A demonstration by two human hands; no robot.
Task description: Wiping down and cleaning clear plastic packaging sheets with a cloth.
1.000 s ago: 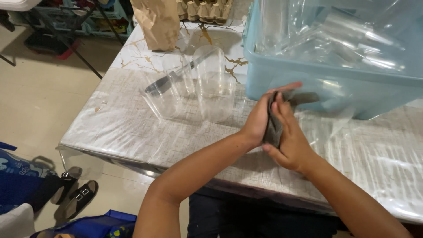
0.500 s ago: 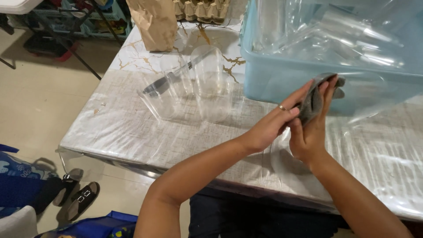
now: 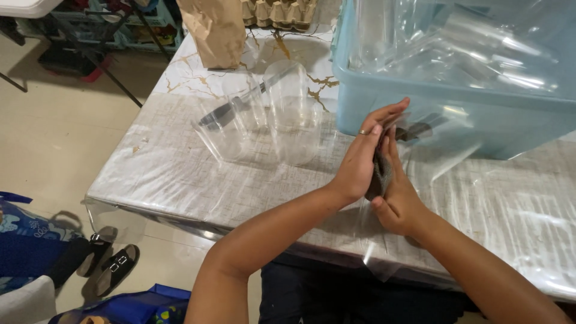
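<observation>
We see the left hand [image 3: 360, 159] and right hand [image 3: 399, 195] pressed palm to palm over the bench [image 3: 180, 174], just in front of the blue bin [image 3: 420, 111]. A dark cloth [image 3: 380, 171] sits sandwiched between the palms; only a strip shows between them. Left fingers [image 3: 387, 114] are straight and flat, a ring on one, tips near the bin wall. Right fingers are mostly hidden behind the left hand; thumb curls low by the cloth's bottom edge. Neither hand curls closed, both just flatten on the cloth. A clear sheet [image 3: 438, 141] hangs around the hands, touching them. Clear cups [image 3: 291, 117] lie left, well apart. A paper bag [image 3: 213, 30] stands farther back.
</observation>
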